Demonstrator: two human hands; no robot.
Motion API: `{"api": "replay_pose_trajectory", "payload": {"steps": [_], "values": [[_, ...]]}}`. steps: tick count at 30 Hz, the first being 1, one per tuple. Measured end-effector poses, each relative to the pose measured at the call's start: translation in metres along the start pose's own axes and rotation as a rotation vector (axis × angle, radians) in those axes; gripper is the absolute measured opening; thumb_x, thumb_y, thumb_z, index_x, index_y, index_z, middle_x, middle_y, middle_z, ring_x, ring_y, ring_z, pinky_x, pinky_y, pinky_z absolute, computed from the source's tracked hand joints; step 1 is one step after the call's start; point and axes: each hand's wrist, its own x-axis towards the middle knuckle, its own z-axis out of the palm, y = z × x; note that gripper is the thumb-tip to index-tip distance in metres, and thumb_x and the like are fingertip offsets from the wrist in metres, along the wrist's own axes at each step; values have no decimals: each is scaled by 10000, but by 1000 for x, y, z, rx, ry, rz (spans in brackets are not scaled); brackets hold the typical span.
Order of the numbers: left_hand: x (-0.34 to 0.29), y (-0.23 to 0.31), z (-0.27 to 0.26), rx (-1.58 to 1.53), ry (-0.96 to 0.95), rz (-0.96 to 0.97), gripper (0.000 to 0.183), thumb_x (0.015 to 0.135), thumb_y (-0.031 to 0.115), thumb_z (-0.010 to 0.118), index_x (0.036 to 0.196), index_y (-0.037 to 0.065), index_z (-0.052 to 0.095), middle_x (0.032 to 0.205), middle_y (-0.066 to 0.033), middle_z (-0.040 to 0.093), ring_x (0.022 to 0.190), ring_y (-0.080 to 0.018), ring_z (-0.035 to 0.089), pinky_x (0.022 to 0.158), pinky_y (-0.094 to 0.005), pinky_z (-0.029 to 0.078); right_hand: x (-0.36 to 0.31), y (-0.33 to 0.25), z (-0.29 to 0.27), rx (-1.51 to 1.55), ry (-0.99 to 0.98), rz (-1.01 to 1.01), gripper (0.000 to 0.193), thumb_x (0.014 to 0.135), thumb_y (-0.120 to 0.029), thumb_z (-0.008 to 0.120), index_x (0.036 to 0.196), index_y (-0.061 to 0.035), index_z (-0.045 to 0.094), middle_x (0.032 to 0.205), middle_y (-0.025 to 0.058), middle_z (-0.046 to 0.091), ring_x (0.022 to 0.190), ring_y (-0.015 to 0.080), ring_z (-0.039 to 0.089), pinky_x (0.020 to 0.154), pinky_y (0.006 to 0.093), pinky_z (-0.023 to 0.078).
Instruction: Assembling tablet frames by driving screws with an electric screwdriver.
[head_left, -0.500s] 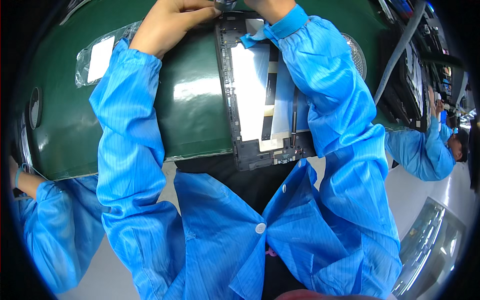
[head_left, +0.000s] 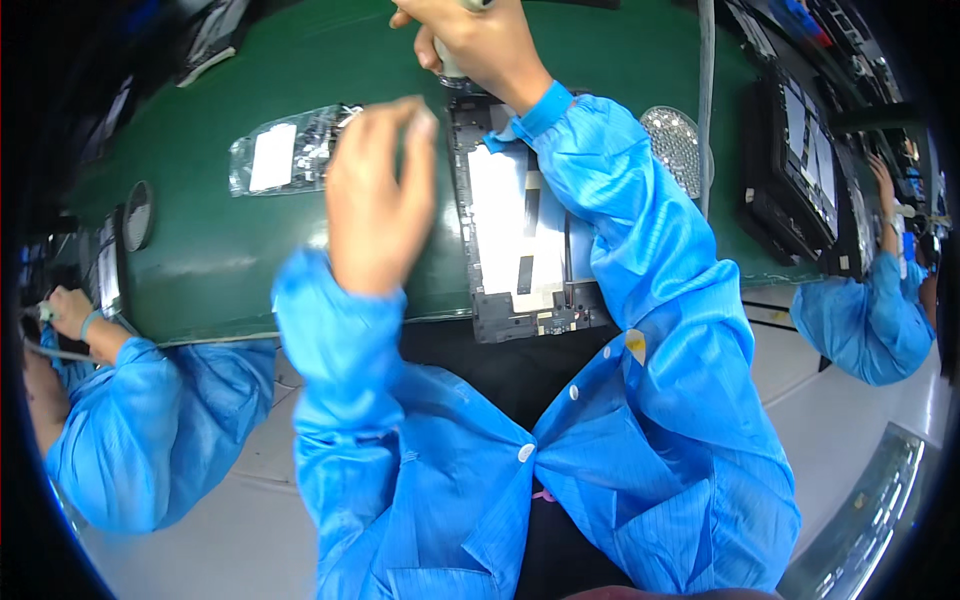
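A black tablet-like device housing (head_left: 490,317) with a silver plate and dark strips lies on the green table, partly under my right forearm. At its far edge my right hand (head_left: 485,45) is closed around a pale, round-bodied electric screwdriver (head_left: 449,62), its nose pointing down; much of the tool is hidden by the fingers. My left hand (head_left: 378,195), blurred by motion, is raised left of the housing with its fingers stretched out and nothing visible in it. Behind it lies a clear plastic bag (head_left: 315,140) of small dark parts with a white label (head_left: 273,158).
A round dish of small beads (head_left: 672,150) stands right of my right sleeve, beside a grey upright pole (head_left: 706,110). Stacked black housings (head_left: 795,165) sit at the right. Another round dish (head_left: 138,215) is at the left. Co-workers in blue sleeves (head_left: 150,440) sit on both sides.
My left hand has left the housing's far end and come back nearer to me. My right hand now shows the tool, and the whole view has shifted, so more of the table's far side is visible.
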Motion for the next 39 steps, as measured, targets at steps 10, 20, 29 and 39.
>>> {"api": "replay_pose_trajectory", "payload": {"steps": [10,20,29,39], "values": [[-124,80,11,254,-366,50,827,644,351,888,1379,145,569,1483,-248,401,1271,-517,440,1043,-605,385,-17,-75,-70,-20,179,-181,130,906,-141,695,950,-27,652,598,65,628,462,127,592,420,246,443],[-28,56,41,418,-90,-57,666,753,345,846,1252,-32,616,1221,-293,552,1008,-446,592,874,-474,510,-59,-88,-156,-258,313,-213,211,890,-186,699,960,12,697,633,68,630,500,112,589,439,241,454],[135,-109,34,372,-181,76,640,725,425,854,1157,-18,691,1166,-218,601,1022,-352,649,887,-418,539,-61,-86,-157,-192,282,-195,188,888,-175,718,921,6,679,642,35,630,518,92,608,420,234,454],[238,-262,47,386,-338,-70,732,770,402,815,1359,38,580,1401,-148,536,1335,-351,478,1116,-392,389,-68,-97,-151,-165,285,-127,174,865,-153,713,910,13,688,672,38,643,519,97,598,475,256,474]]}}
